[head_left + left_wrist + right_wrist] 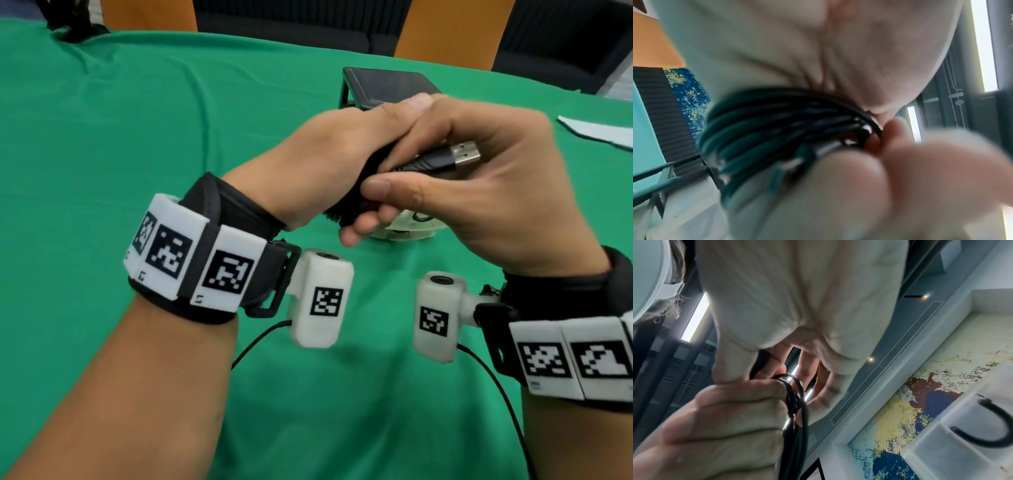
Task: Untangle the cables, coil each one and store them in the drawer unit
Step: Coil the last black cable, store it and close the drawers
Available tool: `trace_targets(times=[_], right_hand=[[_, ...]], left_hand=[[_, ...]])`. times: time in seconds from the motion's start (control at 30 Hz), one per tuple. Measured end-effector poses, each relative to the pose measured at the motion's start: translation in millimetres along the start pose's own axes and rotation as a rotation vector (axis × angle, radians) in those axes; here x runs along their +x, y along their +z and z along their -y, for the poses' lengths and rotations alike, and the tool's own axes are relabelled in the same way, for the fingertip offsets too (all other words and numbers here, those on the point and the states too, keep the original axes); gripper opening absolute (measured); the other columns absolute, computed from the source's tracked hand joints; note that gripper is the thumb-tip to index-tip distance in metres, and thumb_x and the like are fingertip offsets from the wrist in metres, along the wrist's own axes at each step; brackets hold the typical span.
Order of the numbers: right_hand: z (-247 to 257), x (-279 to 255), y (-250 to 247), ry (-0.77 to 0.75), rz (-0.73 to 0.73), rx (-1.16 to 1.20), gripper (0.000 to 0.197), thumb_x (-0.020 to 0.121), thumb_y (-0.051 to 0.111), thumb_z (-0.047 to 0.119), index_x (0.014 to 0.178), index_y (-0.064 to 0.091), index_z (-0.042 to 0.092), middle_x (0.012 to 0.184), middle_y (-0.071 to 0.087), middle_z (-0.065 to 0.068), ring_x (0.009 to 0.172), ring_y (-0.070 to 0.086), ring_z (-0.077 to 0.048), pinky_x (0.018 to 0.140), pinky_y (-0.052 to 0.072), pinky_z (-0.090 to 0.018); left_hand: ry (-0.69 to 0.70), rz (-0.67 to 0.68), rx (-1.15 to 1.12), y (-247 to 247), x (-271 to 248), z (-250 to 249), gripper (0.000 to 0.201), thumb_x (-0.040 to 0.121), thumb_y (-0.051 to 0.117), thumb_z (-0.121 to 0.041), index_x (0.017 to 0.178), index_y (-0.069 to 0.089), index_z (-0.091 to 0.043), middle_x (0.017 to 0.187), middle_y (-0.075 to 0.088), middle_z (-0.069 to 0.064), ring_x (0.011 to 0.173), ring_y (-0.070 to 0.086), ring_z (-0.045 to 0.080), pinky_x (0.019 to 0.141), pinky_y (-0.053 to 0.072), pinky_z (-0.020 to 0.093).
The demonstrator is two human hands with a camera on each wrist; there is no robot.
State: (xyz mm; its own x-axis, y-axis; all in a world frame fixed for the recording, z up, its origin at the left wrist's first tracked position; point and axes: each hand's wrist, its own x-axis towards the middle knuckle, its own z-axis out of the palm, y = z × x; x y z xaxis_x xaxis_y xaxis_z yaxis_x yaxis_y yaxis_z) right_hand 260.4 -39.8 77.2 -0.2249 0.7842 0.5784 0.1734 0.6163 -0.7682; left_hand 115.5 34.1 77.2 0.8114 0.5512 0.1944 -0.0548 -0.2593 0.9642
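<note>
Above the green table (137,137) my two hands meet. My left hand (342,150) grips a coil of black cable (356,202), its loops wound close together (777,129). My right hand (421,137) pinches the cable's end just behind the silver USB plug (464,154), which points right. From the right wrist, my left hand (725,418) clasps the thin black loops (795,410). The drawer unit (387,85), with a black top, stands right behind my hands. A clear drawer (407,228) lies under them; another black cable (992,434) rests in that drawer (962,451).
A white sheet (599,133) lies at the right edge of the table. A dark bundle (72,24) sits at the far left corner. Orange chair backs (147,13) stand beyond the far edge. Thin black wrist-camera leads (260,342) hang below my wrists.
</note>
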Motion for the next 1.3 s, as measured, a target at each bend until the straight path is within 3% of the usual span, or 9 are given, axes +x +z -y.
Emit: trace_targets(times=[0.13, 0.27, 0.5, 0.63, 0.73, 0.83, 0.93, 1.13, 1.3], right_hand=[[-3.4, 4.9, 3.5, -0.054, -0.035, -0.028, 0.016, 0.080, 0.072, -0.011, 0.093, 0.062, -0.011, 0.075, 0.065, -0.025, 0.058, 0.071, -0.031, 0.056, 0.058, -0.039], [-7.2, 9.6, 7.2, -0.089, -0.133, -0.063, 0.015, 0.081, 0.072, -0.009, 0.093, 0.063, -0.012, 0.077, 0.067, -0.021, 0.054, 0.069, -0.032, 0.054, 0.056, -0.040], [-10.1, 11.3, 5.7, -0.038, -0.357, -0.282, 0.020, 0.079, 0.082, 0.012, 0.095, 0.073, 0.005, 0.084, 0.074, -0.009, 0.075, 0.072, -0.017, 0.067, 0.058, -0.030], [-10.0, 10.5, 2.6, 0.008, -0.427, -0.235, 0.017, 0.080, 0.079, 0.007, 0.096, 0.072, 0.005, 0.077, 0.075, 0.010, 0.068, 0.070, 0.000, 0.065, 0.051, -0.013], [-12.7, 9.0, -4.2, 0.056, -0.469, -0.345, 0.013, 0.082, 0.080, 0.016, 0.091, 0.074, 0.009, 0.081, 0.074, 0.009, 0.071, 0.067, 0.002, 0.067, 0.050, -0.014], [-14.6, 9.2, -8.2, 0.092, -0.506, -0.374, 0.013, 0.079, 0.082, 0.021, 0.086, 0.075, 0.012, 0.078, 0.072, 0.011, 0.070, 0.065, 0.003, 0.066, 0.048, -0.013], [-18.0, 9.5, -10.0, 0.135, -0.506, -0.378, 0.011, 0.078, 0.082, 0.025, 0.084, 0.075, 0.018, 0.072, 0.071, 0.012, 0.067, 0.065, -0.001, 0.062, 0.052, -0.021], [-20.8, 8.1, -17.4, 0.123, -0.447, -0.453, 0.017, 0.076, 0.082, 0.031, 0.087, 0.073, 0.021, 0.093, 0.068, -0.004, 0.088, 0.063, 0.000, 0.076, 0.049, -0.016], [-22.4, 9.3, -14.6, 0.149, -0.471, -0.368, 0.010, 0.081, 0.079, 0.022, 0.086, 0.071, 0.020, 0.082, 0.070, 0.000, 0.066, 0.063, -0.001, 0.063, 0.050, -0.018]], left_hand=[[0.011, -0.092, 0.036, -6.3, -1.1, -2.0, 0.070, 0.103, 0.036, -0.041, 0.069, 0.057, 0.017, 0.046, 0.055, 0.012, 0.036, 0.052, 0.030, 0.042, 0.043, 0.025], [0.064, -0.282, 0.091, -2.4, 2.9, -5.6, 0.064, 0.101, 0.049, -0.039, 0.048, 0.057, -0.002, 0.042, 0.055, 0.015, 0.031, 0.052, 0.028, 0.037, 0.038, 0.022], [0.219, -0.540, 0.219, -3.1, 8.3, -1.7, 0.050, 0.093, 0.065, -0.033, 0.059, 0.061, 0.004, 0.041, 0.049, 0.002, 0.033, 0.045, 0.018, 0.037, 0.034, 0.023], [0.154, -0.404, 0.116, -5.9, 12.5, 3.3, 0.038, 0.092, 0.059, -0.035, 0.070, 0.060, -0.004, 0.056, 0.048, 0.002, 0.050, 0.047, 0.017, 0.051, 0.038, 0.028], [0.079, -0.189, 0.013, -5.4, 11.4, 7.0, 0.020, 0.090, 0.056, -0.025, 0.095, 0.067, -0.008, 0.076, 0.057, 0.000, 0.061, 0.050, 0.014, 0.063, 0.039, 0.033], [0.043, -0.095, -0.009, -6.1, 8.2, 10.8, 0.031, 0.087, 0.056, -0.012, 0.118, 0.060, -0.007, 0.083, 0.058, -0.002, 0.064, 0.053, 0.012, 0.071, 0.041, 0.038], [0.041, -0.087, -0.050, -7.4, 8.9, 12.8, 0.037, 0.089, 0.051, -0.007, 0.125, 0.054, 0.000, 0.088, 0.050, 0.011, 0.063, 0.048, 0.011, 0.063, 0.039, 0.025], [-0.020, -0.152, -0.109, -5.5, 10.3, 13.3, 0.023, 0.086, 0.050, -0.006, 0.104, 0.061, 0.003, 0.089, 0.038, 0.015, 0.063, 0.031, 0.010, 0.049, 0.030, 0.017], [-0.082, -0.134, -0.034, -3.2, 9.2, 9.1, 0.014, 0.097, 0.050, -0.012, 0.099, 0.055, 0.002, 0.075, 0.037, 0.007, 0.057, 0.036, 0.006, 0.044, 0.027, 0.014]])
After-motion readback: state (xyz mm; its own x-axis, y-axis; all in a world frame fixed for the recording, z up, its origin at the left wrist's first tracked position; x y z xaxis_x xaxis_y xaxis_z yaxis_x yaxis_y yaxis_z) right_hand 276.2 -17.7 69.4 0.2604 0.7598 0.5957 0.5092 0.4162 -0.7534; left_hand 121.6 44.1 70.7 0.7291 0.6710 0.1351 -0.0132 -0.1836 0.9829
